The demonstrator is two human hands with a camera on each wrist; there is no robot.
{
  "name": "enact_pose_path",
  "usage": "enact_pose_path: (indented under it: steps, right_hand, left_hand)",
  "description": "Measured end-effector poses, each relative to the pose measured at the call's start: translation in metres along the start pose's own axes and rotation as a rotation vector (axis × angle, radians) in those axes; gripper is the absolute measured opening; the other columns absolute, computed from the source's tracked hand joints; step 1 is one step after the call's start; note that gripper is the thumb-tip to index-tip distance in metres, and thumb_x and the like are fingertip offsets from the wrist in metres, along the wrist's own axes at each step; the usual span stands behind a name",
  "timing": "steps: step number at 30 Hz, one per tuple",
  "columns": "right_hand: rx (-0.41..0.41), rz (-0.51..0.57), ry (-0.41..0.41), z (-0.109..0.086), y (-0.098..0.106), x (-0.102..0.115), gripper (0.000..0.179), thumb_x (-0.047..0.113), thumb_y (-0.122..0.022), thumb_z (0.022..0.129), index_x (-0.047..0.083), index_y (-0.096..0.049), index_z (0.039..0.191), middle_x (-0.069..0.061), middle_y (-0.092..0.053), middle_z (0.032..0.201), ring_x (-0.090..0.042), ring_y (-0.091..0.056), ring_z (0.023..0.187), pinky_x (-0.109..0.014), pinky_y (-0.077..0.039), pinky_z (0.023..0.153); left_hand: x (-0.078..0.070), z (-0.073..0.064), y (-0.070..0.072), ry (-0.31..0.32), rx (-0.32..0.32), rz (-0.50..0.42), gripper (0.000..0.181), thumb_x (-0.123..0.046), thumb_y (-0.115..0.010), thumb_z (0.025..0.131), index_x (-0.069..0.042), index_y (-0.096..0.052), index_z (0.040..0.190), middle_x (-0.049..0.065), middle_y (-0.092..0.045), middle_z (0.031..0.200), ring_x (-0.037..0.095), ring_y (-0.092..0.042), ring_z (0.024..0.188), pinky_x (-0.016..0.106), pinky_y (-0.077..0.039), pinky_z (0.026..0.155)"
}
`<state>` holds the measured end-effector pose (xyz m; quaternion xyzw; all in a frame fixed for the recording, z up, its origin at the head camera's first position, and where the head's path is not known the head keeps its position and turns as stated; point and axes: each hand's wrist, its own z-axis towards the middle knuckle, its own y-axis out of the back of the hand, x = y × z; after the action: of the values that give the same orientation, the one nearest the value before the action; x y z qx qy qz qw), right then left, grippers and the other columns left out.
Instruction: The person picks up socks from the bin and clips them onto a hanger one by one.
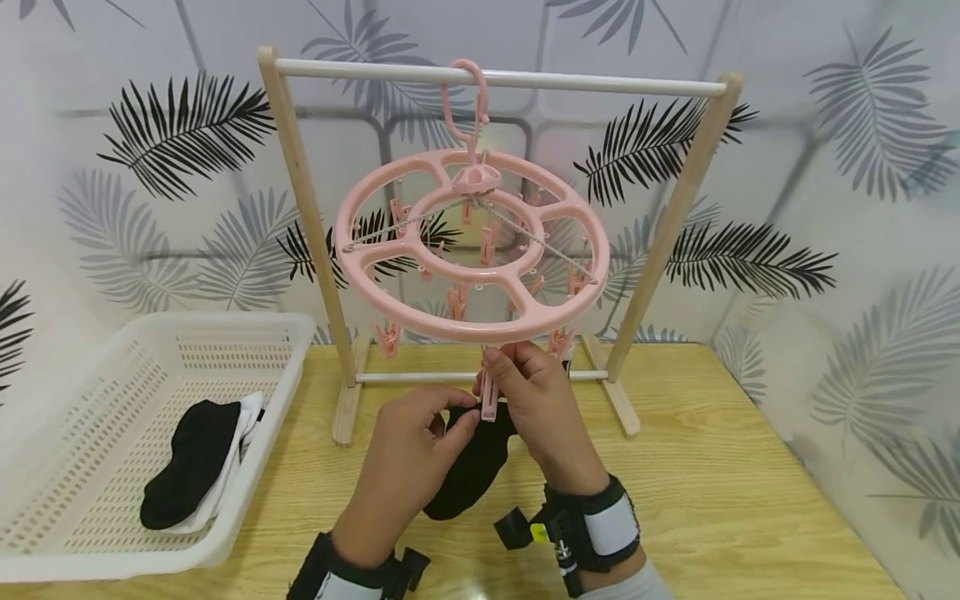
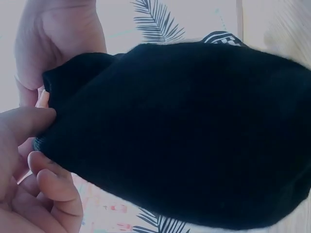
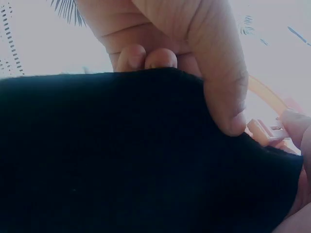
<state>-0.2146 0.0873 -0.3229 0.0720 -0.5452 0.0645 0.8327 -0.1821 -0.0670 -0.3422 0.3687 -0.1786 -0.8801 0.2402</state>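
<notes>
A black sock (image 1: pixel 472 471) hangs below the front rim of a pink round clip hanger (image 1: pixel 420 321). My left hand (image 1: pixel 420 437) pinches the sock's upper edge between thumb and index finger; the cloth fills much of the left wrist view (image 2: pixel 175 131). My right hand (image 1: pixel 540 408) holds a pink clothespin (image 1: pixel 489 400) at that edge, thumb on its upper part. In the right wrist view, the clothespin (image 3: pixel 262 132) sits beside the sock's edge (image 3: pixel 107 155). Whether its jaws hold the cloth, I cannot tell.
The hanger hooks over the white bar (image 1: pixel 600 82) of a wooden stand (image 1: pixel 675 225), with several pink clothespins around it. On the left, a white basket (image 1: pixel 292 375) contains a black sock (image 1: pixel 195 458) over white cloth. Everything stands on a wood-grain table (image 1: pixel 712 467) before a leaf-patterned backdrop.
</notes>
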Motion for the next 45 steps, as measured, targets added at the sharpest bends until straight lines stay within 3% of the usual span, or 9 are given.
enact_pose_path:
  steps: [4,10,14,23,31,38,45]
  right_hand:
    - [0.001,-0.003,0.009,0.0,0.001,0.001,0.036,0.035,-0.053,0.095,0.002,-0.058,0.082,-0.01,-0.058,0.072,-0.031,-0.055,0.064,-0.03,-0.044,0.053]
    - [-0.011,-0.004,-0.001,0.0,0.001,0.001,0.036,0.034,-0.054,0.095,0.0,-0.058,0.083,-0.009,-0.058,0.072,-0.027,-0.054,0.058,-0.03,-0.044,0.05]
    - [0.006,0.016,0.002,0.0,0.001,0.002,0.033,0.031,-0.054,0.095,-0.001,-0.056,0.087,-0.007,-0.057,0.071,-0.027,-0.054,0.06,-0.03,-0.044,0.051]
    - [0.019,0.032,0.011,0.003,0.003,0.001,0.026,0.025,-0.056,0.095,0.0,-0.054,0.089,-0.006,-0.054,0.068,-0.026,-0.052,0.061,-0.03,-0.042,0.051]
    - [0.005,0.026,0.012,0.005,0.004,-0.001,0.028,0.028,-0.056,0.094,0.0,-0.054,0.091,-0.006,-0.052,0.07,-0.026,-0.05,0.063,-0.031,-0.043,0.057]
    - [-0.008,0.034,0.011,0.002,0.004,-0.001,0.03,0.029,-0.056,0.094,-0.001,-0.054,0.091,-0.006,-0.054,0.071,-0.027,-0.051,0.065,-0.032,-0.046,0.061]
    - [0.032,0.049,0.026,0.003,0.003,-0.001,0.025,0.025,-0.054,0.095,0.0,-0.052,0.093,-0.008,-0.053,0.075,-0.025,-0.05,0.065,-0.029,-0.046,0.059]
  left_hand:
    - [0.0,0.001,0.001,0.034,0.013,-0.043,0.006,-0.018,-0.071,0.083,-0.018,-0.072,0.089,-0.007,-0.067,0.081,0.005,-0.044,0.054,0.025,-0.041,0.048]
    - [-0.003,0.002,0.0,0.159,0.009,-0.175,0.004,-0.021,-0.07,0.084,-0.02,-0.072,0.088,-0.007,-0.065,0.073,0.009,-0.043,0.048,0.024,-0.036,0.043]
    - [-0.004,0.003,-0.001,0.185,-0.002,-0.216,0.006,-0.02,-0.07,0.084,-0.019,-0.072,0.09,-0.006,-0.063,0.069,0.01,-0.042,0.047,0.023,-0.033,0.042]
    - [-0.003,0.006,-0.002,0.127,-0.012,-0.202,0.011,-0.017,-0.071,0.083,-0.018,-0.072,0.094,-0.007,-0.067,0.081,0.008,-0.048,0.057,0.025,-0.041,0.046]
    - [0.001,0.005,0.004,0.127,-0.047,-0.154,0.009,-0.021,-0.069,0.086,-0.018,-0.072,0.093,-0.007,-0.064,0.09,0.005,-0.054,0.078,0.031,-0.05,0.056]
    - [0.006,0.002,0.021,0.048,-0.125,-0.094,0.007,-0.019,-0.067,0.086,-0.016,-0.072,0.09,-0.004,-0.065,0.094,0.008,-0.055,0.086,0.036,-0.051,0.063]
    - [-0.001,0.008,0.047,-0.057,-0.239,-0.04,0.005,-0.013,-0.065,0.086,-0.011,-0.069,0.088,0.0,-0.066,0.096,0.01,-0.057,0.087,0.033,-0.049,0.066]
